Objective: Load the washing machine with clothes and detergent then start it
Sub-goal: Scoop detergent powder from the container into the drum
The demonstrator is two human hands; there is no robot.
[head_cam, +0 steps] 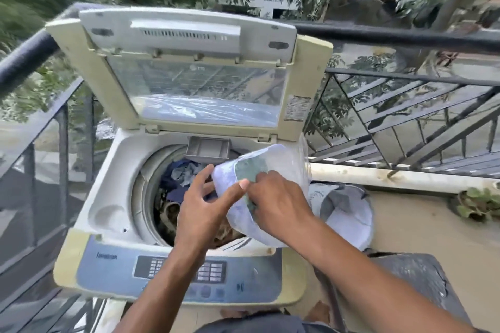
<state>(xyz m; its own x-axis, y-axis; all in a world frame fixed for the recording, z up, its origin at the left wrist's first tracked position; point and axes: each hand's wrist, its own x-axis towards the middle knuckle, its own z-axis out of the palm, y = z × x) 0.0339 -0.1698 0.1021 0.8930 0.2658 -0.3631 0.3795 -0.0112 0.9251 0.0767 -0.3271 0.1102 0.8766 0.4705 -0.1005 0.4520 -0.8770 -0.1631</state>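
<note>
A detergent pouch (259, 167) is held over the open drum of a top-loading washing machine (108, 197).

The pouch's mouth is pinched by the right hand (278, 203), while its near edge is touched by the left hand (208, 203) with fingers spread fairly wide. Clothes (181, 178) are piled in the drum below the raised lid (189, 67). A laundry bag (346, 208) is seen just beside the machine.

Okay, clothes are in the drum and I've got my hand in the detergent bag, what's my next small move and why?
Probably lift a portion out with your right hand and tip it into the open detergent drawer: the left hand steadies the bag, and the drawer looks empty.
</note>
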